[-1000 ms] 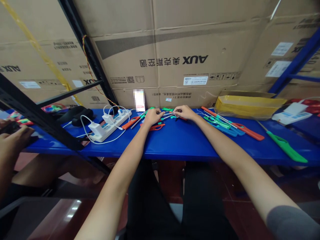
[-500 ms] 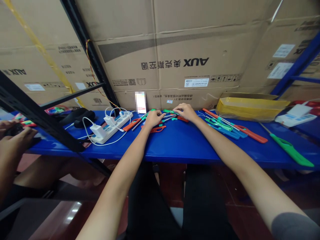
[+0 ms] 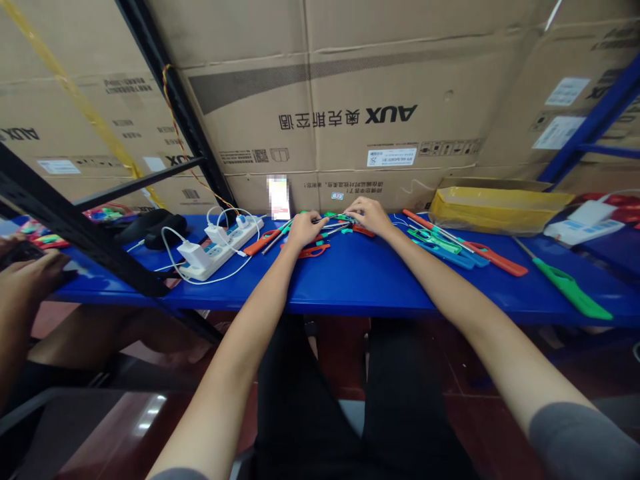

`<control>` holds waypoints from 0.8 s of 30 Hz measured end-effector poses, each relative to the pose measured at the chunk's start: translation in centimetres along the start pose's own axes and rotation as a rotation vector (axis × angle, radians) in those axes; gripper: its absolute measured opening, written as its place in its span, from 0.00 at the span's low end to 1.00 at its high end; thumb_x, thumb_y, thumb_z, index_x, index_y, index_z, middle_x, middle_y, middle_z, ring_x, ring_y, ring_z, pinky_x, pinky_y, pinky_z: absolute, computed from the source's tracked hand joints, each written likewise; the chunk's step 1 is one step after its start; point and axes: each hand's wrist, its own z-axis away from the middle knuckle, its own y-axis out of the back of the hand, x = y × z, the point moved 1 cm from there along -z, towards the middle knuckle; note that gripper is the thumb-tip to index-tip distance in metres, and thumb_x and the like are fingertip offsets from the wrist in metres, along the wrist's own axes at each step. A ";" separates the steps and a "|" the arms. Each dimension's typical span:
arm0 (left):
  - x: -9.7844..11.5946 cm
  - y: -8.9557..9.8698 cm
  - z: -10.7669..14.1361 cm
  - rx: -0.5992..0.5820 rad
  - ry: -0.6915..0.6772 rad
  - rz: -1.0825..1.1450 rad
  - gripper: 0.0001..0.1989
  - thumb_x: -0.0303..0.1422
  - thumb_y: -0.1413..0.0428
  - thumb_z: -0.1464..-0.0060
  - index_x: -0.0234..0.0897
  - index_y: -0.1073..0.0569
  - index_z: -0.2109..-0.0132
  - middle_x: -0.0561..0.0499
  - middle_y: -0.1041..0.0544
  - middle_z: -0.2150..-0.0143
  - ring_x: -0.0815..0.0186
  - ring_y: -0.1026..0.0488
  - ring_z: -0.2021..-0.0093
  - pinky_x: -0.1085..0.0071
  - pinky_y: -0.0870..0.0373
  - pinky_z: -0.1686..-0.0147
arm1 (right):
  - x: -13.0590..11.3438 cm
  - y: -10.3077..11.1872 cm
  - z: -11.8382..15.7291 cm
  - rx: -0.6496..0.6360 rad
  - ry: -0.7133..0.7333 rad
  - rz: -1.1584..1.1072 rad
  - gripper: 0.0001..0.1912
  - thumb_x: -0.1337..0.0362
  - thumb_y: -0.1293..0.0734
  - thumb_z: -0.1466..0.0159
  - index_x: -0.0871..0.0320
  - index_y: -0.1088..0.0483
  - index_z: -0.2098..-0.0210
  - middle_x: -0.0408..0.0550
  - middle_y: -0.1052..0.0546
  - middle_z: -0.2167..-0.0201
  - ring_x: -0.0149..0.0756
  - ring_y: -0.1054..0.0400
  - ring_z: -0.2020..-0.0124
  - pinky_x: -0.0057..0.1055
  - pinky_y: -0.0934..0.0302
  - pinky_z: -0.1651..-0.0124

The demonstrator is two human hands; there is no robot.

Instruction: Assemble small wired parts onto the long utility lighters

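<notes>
Both of my hands work close together at the back of a blue table (image 3: pixel 360 280). My left hand (image 3: pixel 305 230) is closed, thumb and fingers pinched around the thin stem of a long-necked lighter, most of which is hidden. Just to its right, my right hand (image 3: pixel 371 215) has its fingertips pressed together over small green parts; what they grip is too small to make out. Beneath and between the hands lie several lighters with metal stems, among them an orange lighter (image 3: pixel 315 251). Left of my left hand rests another orange lighter (image 3: pixel 263 243).
On the right are a blue lighter (image 3: pixel 445 255), an orange lighter (image 3: pixel 500 260) and a green lighter (image 3: pixel 570 288). A yellow-taped box (image 3: pixel 500 212) stands behind them. Left are a power strip (image 3: pixel 205 267) with cables, a lit phone (image 3: pixel 279 200), and another person's hand (image 3: pixel 30 273).
The whole view has shifted slightly. My hands stay at the same spot, with the fingers of both moved a little over the small parts.
</notes>
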 end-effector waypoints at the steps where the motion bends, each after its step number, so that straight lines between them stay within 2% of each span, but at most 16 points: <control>1: 0.0 0.0 0.0 0.007 -0.006 0.007 0.19 0.47 0.37 0.28 0.40 0.17 0.65 0.45 0.14 0.64 0.54 0.20 0.61 0.62 0.31 0.57 | 0.0 0.1 0.0 0.008 -0.010 0.010 0.18 0.49 0.28 0.20 0.51 0.08 0.52 0.55 0.12 0.54 0.48 0.21 0.56 0.43 0.30 0.47; 6: 0.4 0.0 0.2 0.022 -0.058 0.080 0.20 0.48 0.37 0.28 0.39 0.17 0.64 0.46 0.13 0.63 0.56 0.21 0.60 0.64 0.31 0.57 | 0.1 0.2 0.2 -0.024 -0.042 0.081 0.21 0.48 0.31 0.19 0.52 0.09 0.53 0.55 0.11 0.57 0.49 0.21 0.57 0.42 0.32 0.49; 13: 0.9 -0.1 0.4 -0.004 -0.143 0.146 0.21 0.48 0.37 0.29 0.38 0.19 0.66 0.48 0.15 0.65 0.58 0.22 0.62 0.64 0.32 0.58 | 0.2 0.3 0.2 -0.079 -0.002 0.156 0.17 0.55 0.31 0.19 0.53 0.09 0.52 0.55 0.09 0.52 0.49 0.19 0.53 0.39 0.32 0.50; 18: 0.5 -0.2 0.2 -0.032 -0.137 0.112 0.20 0.48 0.38 0.29 0.40 0.19 0.66 0.49 0.15 0.66 0.57 0.22 0.62 0.64 0.31 0.58 | -0.1 0.6 0.2 -0.093 -0.028 0.179 0.16 0.57 0.31 0.19 0.52 0.09 0.52 0.53 0.09 0.51 0.49 0.17 0.52 0.38 0.32 0.51; 24: 0.1 -0.2 0.2 -0.020 -0.088 0.101 0.19 0.46 0.37 0.30 0.41 0.20 0.68 0.47 0.13 0.64 0.55 0.20 0.60 0.63 0.30 0.56 | -0.7 1.0 0.4 -0.064 -0.094 0.203 0.15 0.54 0.30 0.19 0.50 0.09 0.50 0.52 0.09 0.54 0.49 0.17 0.54 0.39 0.31 0.51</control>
